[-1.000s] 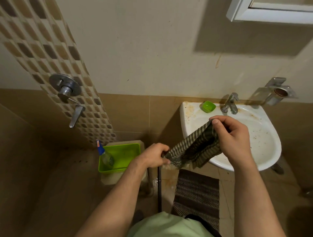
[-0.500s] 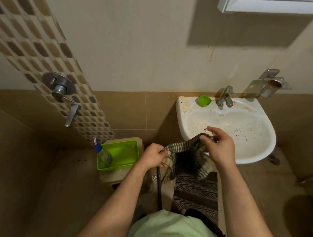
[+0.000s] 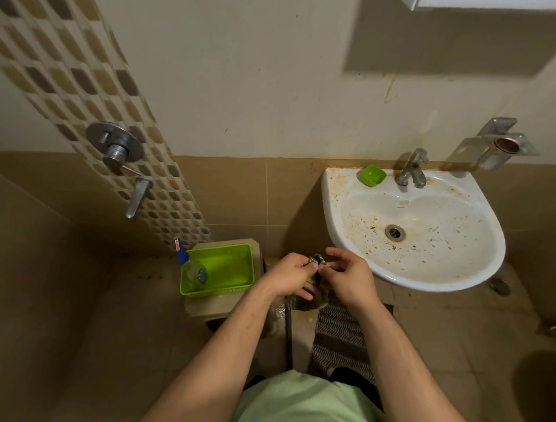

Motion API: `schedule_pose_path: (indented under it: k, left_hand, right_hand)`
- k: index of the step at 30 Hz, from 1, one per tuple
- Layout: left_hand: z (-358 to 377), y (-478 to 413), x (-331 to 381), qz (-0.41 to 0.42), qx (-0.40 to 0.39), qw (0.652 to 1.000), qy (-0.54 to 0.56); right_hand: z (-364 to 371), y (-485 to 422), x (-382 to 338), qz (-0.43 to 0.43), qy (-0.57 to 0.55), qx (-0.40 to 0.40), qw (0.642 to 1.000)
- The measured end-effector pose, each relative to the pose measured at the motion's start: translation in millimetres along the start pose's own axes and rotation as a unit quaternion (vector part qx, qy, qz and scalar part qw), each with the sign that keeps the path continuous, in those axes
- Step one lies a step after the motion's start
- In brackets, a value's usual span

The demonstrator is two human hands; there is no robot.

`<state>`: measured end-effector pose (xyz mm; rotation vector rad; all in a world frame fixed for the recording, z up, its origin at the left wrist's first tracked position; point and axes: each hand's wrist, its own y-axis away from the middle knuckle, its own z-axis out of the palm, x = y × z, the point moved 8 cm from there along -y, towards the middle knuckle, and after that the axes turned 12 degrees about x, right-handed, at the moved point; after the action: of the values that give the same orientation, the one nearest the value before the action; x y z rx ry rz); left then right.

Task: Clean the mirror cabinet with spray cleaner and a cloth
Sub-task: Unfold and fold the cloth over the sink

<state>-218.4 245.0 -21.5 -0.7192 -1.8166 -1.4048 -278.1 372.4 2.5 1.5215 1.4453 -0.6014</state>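
A striped green-and-white cloth [image 3: 307, 302] is bunched between my two hands, low in front of the sink. My left hand [image 3: 290, 275] grips its top edge, and my right hand [image 3: 346, 275] pinches the same edge beside it. Most of the cloth is hidden behind my hands. The spray bottle [image 3: 192, 265], clear with a blue nozzle, lies in a green plastic basket [image 3: 237, 281] to the left. Only the white bottom edge of the mirror cabinet [image 3: 481, 3] shows at the top right.
A stained white sink [image 3: 346, 211] with a tap [image 3: 412, 168] and a green soap dish [image 3: 371, 175] hangs at the right. The basket rests on a beige stool [image 3: 210, 310]. A shower valve [image 3: 117, 150] is on the tiled wall. A striped mat [image 3: 340, 340] covers the floor.
My hands have dropped and come together, gathering the spread cloth into a small bunch. The view has tilted down, so the mirror cabinet has nearly left the frame.
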Motion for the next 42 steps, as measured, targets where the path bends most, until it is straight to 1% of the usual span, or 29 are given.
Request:
schedule_pose_path:
  k: [2,4,5,6,7,8,9,10,11,12,13,14,16,18,19,21,23,26,27,28,30,32,35,39,42]
  left_hand:
    - [0,6,4,-0.009,-0.013,1.000,0.017]
    - [-3,10,8,0.003,-0.014,1.000,0.011]
    - [-7,10,10,0.018,-0.003,1.000,-0.004]
    - [-10,10,11,0.034,0.011,0.999,-0.022]
    - [-12,10,12,0.046,0.018,0.998,-0.037]
    - [-13,11,11,0.053,0.020,0.996,-0.062]
    - [-14,11,11,0.061,0.016,0.993,-0.103]
    - [-16,12,12,0.071,0.009,0.984,-0.161]
    - [-17,11,13,0.084,0.000,0.971,-0.224]
    - [-19,11,16,0.100,-0.004,0.952,-0.290]
    - [-20,13,20,0.115,-0.008,0.930,-0.349]
    - [-22,15,25,0.121,-0.007,0.912,-0.393]
    - [-30,19,37,0.127,0.009,0.890,-0.437]
    - [-40,23,48,0.135,0.029,0.880,-0.455]
    - [-45,24,52,0.136,0.037,0.876,-0.461]
    - [-58,26,56,0.129,0.054,0.877,-0.460]
    - [-71,26,55,0.122,0.070,0.881,-0.451]
    - [-86,26,55,0.124,0.101,0.880,-0.446]
    - [-89,26,55,0.126,0.109,0.879,-0.447]
    - [-92,26,56,0.131,0.114,0.878,-0.446]
    - [-95,27,60,0.137,0.116,0.882,-0.436]
    - [-96,30,65,0.143,0.115,0.888,-0.423]
    - [-97,31,69,0.149,0.121,0.888,-0.418]
    - [-102,31,68,0.150,0.132,0.890,-0.411]
    - [-103,31,64,0.148,0.129,0.892,-0.406]
  right_hand:
    - [6,2,-1,0.050,-0.086,-0.042,0.994]
    - [16,7,-5,0.116,-0.188,-0.115,0.969]
    - [19,8,-7,0.144,-0.220,-0.144,0.954]
    - [20,8,-7,0.162,-0.231,-0.159,0.946]
    - [16,6,-7,0.168,-0.225,-0.158,0.947]
    - [10,1,-6,0.142,-0.180,-0.139,0.963]
    - [-2,-6,-7,0.081,-0.091,-0.096,0.988]
    - [-15,-15,-12,-0.010,0.037,-0.042,0.998]
    - [-21,-18,-18,-0.095,0.156,-0.014,0.983]
    - [-18,-17,-22,-0.155,0.232,-0.022,0.960]
    - [-8,-15,-22,-0.181,0.264,-0.060,0.945]
    - [4,-11,-17,-0.186,0.277,-0.112,0.936]
    - [35,2,-7,-0.189,0.295,-0.210,0.913]
    - [57,14,1,-0.173,0.278,-0.260,0.908]
    - [62,16,4,-0.158,0.266,-0.265,0.913]
    - [62,14,5,-0.140,0.237,-0.250,0.928]
    - [55,6,1,-0.139,0.223,-0.210,0.942]
    - [43,-4,-9,-0.175,0.238,-0.124,0.947]
    - [42,-4,-12,-0.183,0.236,-0.111,0.948]
    - [44,-3,-12,-0.181,0.222,-0.113,0.951]
    - [53,2,-8,-0.154,0.183,-0.148,0.960]
    - [63,9,-2,-0.138,0.179,-0.166,0.960]
    - [71,15,-1,-0.187,0.232,-0.137,0.945]
    - [85,24,0,-0.210,0.242,-0.129,0.938]
    - [91,26,3,-0.230,0.252,-0.090,0.936]
